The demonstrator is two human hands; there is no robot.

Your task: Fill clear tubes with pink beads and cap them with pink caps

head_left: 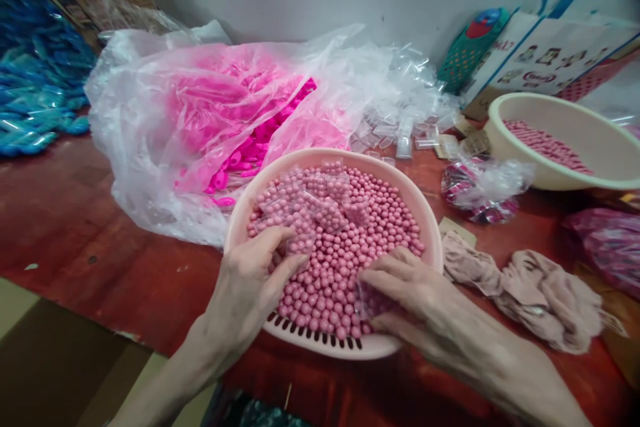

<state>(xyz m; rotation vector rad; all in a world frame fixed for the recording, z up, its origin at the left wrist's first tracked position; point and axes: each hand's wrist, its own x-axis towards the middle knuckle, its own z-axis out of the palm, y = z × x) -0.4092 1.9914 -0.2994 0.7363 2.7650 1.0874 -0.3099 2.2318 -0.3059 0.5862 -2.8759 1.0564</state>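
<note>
A pink plastic basket (435, 240) with slots along its near side is full of round pink beads (340, 273). Several small clear packets of beads (305, 197) lie heaped on the beads toward the back left. My left hand (250, 273) is over the left side of the basket, thumb and fingers closed on a small clear packet (303, 243). At the right side, my right hand (410, 287) curls around a clear plastic piece (366, 300) among the beads; its fingers partly hide it, so whether it is a box or bag is unclear.
Behind the basket lies a large clear bag (135, 147) with bright pink plastic pieces (260, 140). Clear plastic cases (400, 127) are piled beside it. To the right are a cream basin (505, 147) with beads, a tied bag (485, 187) and a crumpled cloth (545, 300). Blue pieces (40, 87) lie far left.
</note>
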